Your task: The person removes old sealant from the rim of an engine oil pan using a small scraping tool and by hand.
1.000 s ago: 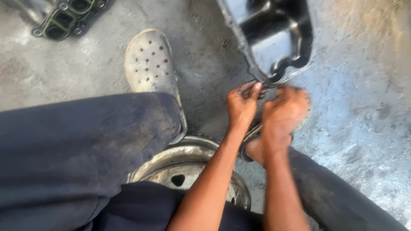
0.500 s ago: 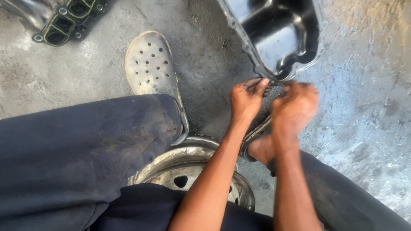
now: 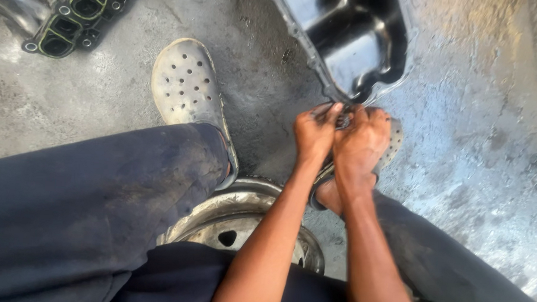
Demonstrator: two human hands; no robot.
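My left hand [image 3: 315,134] and my right hand [image 3: 360,143] are pressed together just below the near edge of a black metal oil pan [image 3: 346,39] lying on the concrete floor. Both hands pinch a small dark part [image 3: 342,119] between their fingertips; what it is I cannot make out. The hands hover over my right foot in a perforated clog [image 3: 389,144], which is mostly hidden beneath them.
My left foot wears a dirty white perforated clog [image 3: 186,93]. I sit on a steel wheel rim [image 3: 241,222], in dark trousers. A black intake manifold with green seals [image 3: 63,15] lies at the top left. Stained wet concrete [image 3: 486,148] spreads to the right.
Both hands have moved closer together and slightly up toward the oil pan's edge. The view has shifted a little.
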